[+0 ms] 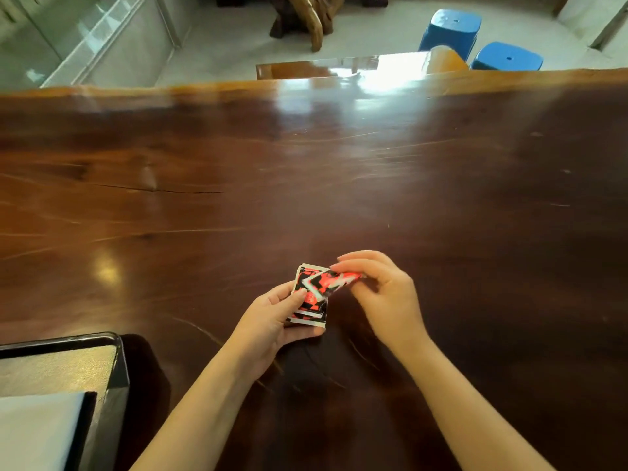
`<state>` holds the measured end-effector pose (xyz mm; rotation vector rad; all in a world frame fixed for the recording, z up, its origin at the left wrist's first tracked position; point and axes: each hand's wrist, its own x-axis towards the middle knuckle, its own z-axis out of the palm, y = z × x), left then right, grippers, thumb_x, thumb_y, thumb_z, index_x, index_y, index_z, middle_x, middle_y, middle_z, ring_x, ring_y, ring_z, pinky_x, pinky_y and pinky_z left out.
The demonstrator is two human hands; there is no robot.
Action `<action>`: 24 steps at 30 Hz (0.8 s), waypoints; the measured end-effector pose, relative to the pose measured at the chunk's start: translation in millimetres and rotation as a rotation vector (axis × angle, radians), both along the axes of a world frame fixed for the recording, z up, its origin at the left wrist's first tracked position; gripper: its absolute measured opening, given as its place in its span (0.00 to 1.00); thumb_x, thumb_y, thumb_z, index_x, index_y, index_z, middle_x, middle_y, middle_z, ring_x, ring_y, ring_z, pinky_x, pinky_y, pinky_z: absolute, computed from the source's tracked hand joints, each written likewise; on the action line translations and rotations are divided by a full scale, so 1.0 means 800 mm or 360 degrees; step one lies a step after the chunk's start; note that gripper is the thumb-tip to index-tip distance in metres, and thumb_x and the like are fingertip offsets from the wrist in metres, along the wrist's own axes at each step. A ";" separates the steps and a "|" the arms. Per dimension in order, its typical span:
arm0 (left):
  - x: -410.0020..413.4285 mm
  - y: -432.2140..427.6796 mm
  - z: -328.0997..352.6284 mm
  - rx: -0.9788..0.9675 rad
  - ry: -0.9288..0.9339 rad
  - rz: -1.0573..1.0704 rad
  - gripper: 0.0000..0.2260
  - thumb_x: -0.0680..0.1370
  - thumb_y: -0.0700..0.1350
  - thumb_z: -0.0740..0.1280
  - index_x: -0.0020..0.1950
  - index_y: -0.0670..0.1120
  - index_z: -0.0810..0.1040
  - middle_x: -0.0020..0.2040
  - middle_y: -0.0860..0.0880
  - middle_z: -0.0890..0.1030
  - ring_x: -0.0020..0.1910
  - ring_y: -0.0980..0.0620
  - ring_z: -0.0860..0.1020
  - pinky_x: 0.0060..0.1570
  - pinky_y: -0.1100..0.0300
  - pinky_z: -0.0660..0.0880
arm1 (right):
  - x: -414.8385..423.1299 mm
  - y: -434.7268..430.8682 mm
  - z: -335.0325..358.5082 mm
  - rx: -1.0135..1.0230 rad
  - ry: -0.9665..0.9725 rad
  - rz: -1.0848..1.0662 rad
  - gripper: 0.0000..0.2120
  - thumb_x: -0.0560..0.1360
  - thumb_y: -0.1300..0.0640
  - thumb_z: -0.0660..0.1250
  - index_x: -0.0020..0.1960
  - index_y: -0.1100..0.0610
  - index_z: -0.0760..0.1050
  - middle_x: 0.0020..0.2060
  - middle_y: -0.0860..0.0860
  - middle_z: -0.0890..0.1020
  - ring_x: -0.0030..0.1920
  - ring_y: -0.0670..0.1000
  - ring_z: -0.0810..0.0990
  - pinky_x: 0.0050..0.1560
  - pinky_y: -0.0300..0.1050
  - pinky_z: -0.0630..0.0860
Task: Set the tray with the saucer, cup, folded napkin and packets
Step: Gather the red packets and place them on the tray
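The packets (310,297), red, black and white, were held as a small stack above the wooden table (306,164), near its front edge and a little left of centre. The left hand (272,321) cupped the stack from below and the left, thumb pressed on its face. The right hand (377,287) pinched the topmost packet at its upper right corner, which was blurred and lifted askew from the rest.

The likeliest slip, I judged, was the loose top packet sliding free of that light pinch, or the stack fanning out of the left palm and scattering on the glossy wood. Carrying them leftward to the tray (115,362) could also disturb the white folded napkin (37,430) lying in it.

How many packets made up the stack could not be told; motion blur smeared their print. The tray was cut off at the left and bottom edges, showing only its dark rim, a speckled liner and part of the napkin. No saucer or cup was in view, so whether either was already on the tray could not be said.
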<state>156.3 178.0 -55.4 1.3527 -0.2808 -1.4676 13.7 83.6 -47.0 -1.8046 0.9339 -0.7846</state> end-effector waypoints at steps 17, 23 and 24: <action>0.000 0.077 0.073 -0.0260 0.0046 0.0006 0.22 0.75 0.56 0.59 0.57 0.42 0.80 0.46 0.42 0.83 0.44 0.45 0.82 0.37 0.56 0.80 | 0.012 0.048 0.043 -0.0224 -0.0272 0.0559 0.20 0.71 0.79 0.58 0.52 0.61 0.80 0.56 0.51 0.78 0.60 0.45 0.76 0.54 0.42 0.78; 0.010 0.113 0.095 -0.0284 -0.0064 0.0074 0.20 0.76 0.55 0.59 0.56 0.41 0.78 0.43 0.43 0.83 0.42 0.46 0.82 0.36 0.56 0.80 | 0.042 0.077 0.057 -0.0302 -0.0250 0.0694 0.22 0.70 0.77 0.56 0.53 0.60 0.80 0.58 0.50 0.78 0.61 0.44 0.75 0.57 0.34 0.74; 0.011 0.119 0.098 -0.0303 -0.0081 0.0102 0.20 0.76 0.53 0.59 0.56 0.40 0.78 0.43 0.42 0.83 0.41 0.46 0.82 0.35 0.56 0.80 | 0.047 0.082 0.060 -0.0299 -0.0255 0.0706 0.22 0.70 0.77 0.56 0.54 0.60 0.80 0.58 0.50 0.78 0.61 0.44 0.75 0.57 0.35 0.74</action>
